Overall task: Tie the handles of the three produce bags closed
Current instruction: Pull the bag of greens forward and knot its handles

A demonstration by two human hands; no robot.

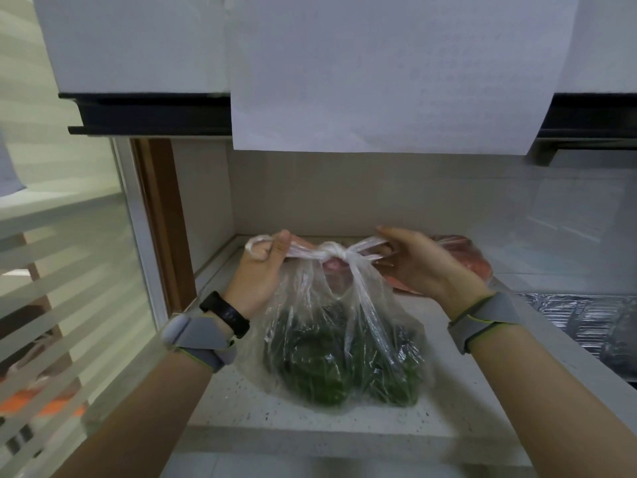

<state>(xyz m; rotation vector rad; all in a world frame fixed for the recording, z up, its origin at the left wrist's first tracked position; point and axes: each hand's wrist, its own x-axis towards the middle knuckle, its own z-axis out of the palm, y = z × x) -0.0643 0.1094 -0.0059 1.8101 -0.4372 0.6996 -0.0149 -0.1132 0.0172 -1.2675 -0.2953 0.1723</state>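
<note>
My left hand [262, 270] gripped one handle [300, 252] of the clear bag of greens [331, 360], which sat on the speckled counter [238, 405] between my wrists. A knot [332, 252] joined the handles above it. My right hand [418, 267] pinched the other handle [366, 243], with a bag of red produce [465, 262] just behind.
</note>
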